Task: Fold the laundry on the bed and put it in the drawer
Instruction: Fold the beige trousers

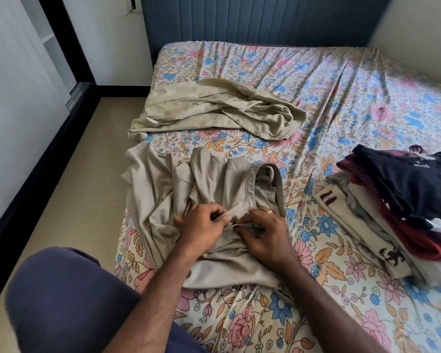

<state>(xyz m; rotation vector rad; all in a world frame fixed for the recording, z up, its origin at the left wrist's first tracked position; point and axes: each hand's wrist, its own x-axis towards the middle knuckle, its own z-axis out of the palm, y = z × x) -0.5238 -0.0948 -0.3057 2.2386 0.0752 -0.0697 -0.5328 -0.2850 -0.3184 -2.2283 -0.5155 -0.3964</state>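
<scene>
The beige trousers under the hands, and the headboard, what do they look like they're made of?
Beige trousers: seemingly thin matte woven cloth, cotton-like; soft creases, no sheen. Both hands, left hand and right hand, pinch them. Headboard: apparently dark blue padded upholstery with vertical channels; fabric or leatherette, unclear.

left hand (201, 229): lower centre of frame, fingers curled, pinching cloth
right hand (262, 235): just right of it, fingers bent, pinching, ring on one finger
forearms: rise from bottom edge, converging
</scene>
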